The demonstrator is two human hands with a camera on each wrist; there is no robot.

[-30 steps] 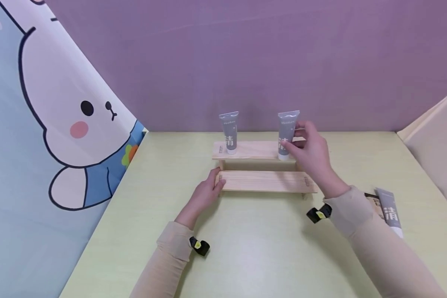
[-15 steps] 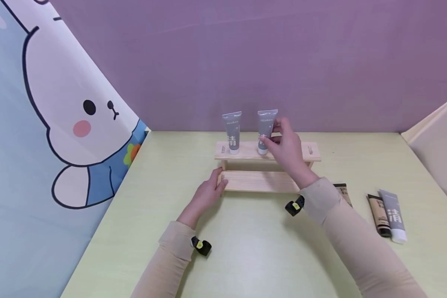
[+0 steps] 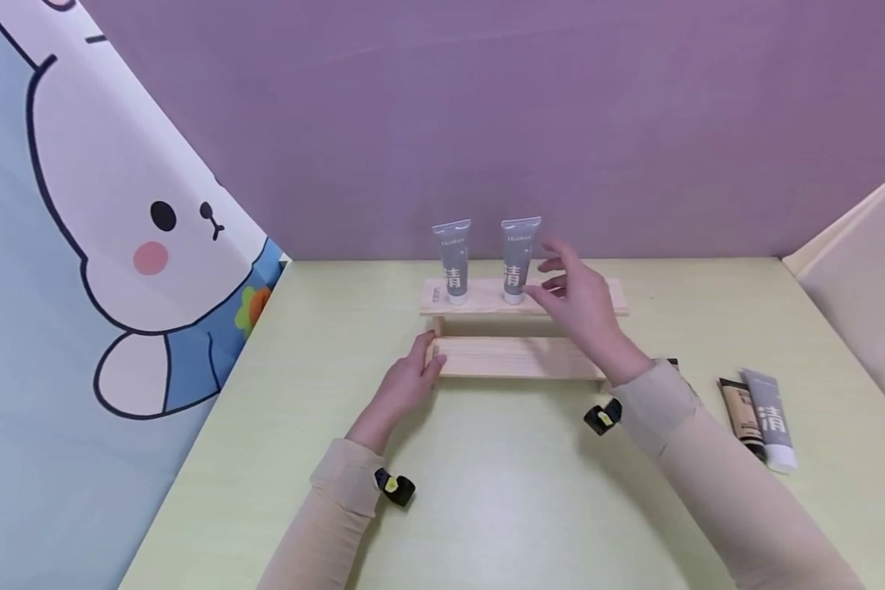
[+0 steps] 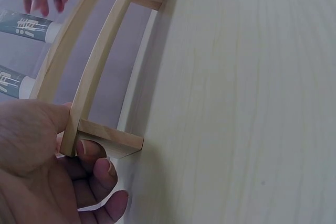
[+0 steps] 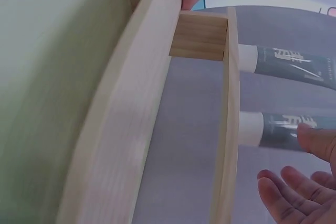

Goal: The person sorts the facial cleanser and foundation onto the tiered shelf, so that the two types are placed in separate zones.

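Nearest the viewer, the left hand [image 3: 406,385] grips the left end of the two-tier wooden rack [image 3: 519,357], thumb and fingers curled round its near rail and end block. To the right on the table [image 3: 487,492], a brown tube [image 3: 740,406] and a grey tube [image 3: 769,419] lie flat side by side, not yet placed; a further dark item beside the right sleeve is mostly hidden. Farther back, the right hand [image 3: 578,299] hovers with fingers spread and relaxed, holding nothing, just right of the second grey tube [image 3: 518,260]. That tube and the first grey tube [image 3: 453,260] stand upright, caps down, on the rack's far upper shelf. Judged from this layout, two tubes are placed and at least two remain.
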